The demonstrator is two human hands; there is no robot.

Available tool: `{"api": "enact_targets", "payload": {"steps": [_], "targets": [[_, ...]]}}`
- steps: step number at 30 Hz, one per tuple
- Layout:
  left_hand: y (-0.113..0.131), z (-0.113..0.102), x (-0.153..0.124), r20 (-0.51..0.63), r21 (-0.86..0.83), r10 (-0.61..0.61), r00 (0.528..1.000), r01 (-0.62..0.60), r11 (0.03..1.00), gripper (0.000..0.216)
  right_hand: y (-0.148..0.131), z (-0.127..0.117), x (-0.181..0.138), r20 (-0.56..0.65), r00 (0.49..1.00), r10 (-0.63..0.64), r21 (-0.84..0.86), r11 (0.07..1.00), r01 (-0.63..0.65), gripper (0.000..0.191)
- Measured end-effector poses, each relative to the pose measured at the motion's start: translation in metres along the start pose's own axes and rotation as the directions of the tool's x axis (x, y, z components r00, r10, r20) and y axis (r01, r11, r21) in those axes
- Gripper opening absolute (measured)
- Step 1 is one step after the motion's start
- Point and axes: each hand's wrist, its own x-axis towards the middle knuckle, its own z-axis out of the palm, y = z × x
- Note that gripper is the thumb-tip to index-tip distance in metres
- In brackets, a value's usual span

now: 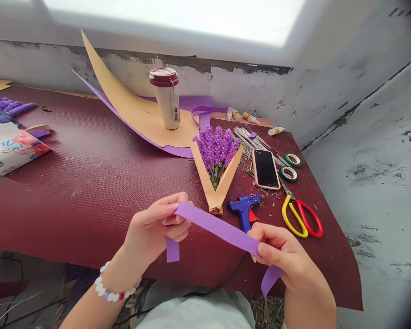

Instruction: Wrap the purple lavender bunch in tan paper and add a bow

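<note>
A flat purple paper strip (219, 227) stretches between my two hands above the table's front edge. My left hand (159, 218) pinches it between thumb and fingers, and a short end hangs below. Closed on the strip's other side is my right hand (277, 249), with the tail curling down beneath it. Just beyond lies a small bouquet of purple lavender-like flowers (216, 148), set in a V-shaped tan paper wrap (216, 198). A blue glue gun (245, 208) with a red trigger rests close to my right hand.
Right of the bouquet are a phone (266, 169), green tape rolls (289, 172), scissors (301, 217) and several small glue bottles (250, 118). A lidded coffee cup (167, 98) stands on large tan paper (133, 112). A tissue pack (15, 148) lies left. A cord (234, 274) crosses the front edge.
</note>
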Motion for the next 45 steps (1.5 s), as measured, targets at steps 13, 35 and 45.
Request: {"api": "enact_targets", "payload": {"steps": [13, 35, 45], "targets": [[-0.028, 0.01, 0.005, -0.15, -0.129, 0.188, 0.971, -0.208, 0.97, 0.05, 0.029, 0.026, 0.027, -0.195, 0.959, -0.203, 0.556, 0.783, 0.279, 0.04], [-0.046, 0.02, 0.016, -0.049, 0.003, 0.176, 0.983, -0.176, 0.984, 0.055, 0.027, 0.049, 0.043, -0.39, 0.915, -0.1, 0.696, 0.619, 0.364, 0.042], [-0.061, 0.021, 0.014, -0.067, -0.097, 0.103, 0.992, -0.109, 0.989, 0.048, 0.029, 0.058, 0.041, -0.407, 0.908, -0.103, 0.646, 0.67, 0.366, 0.014]]}}
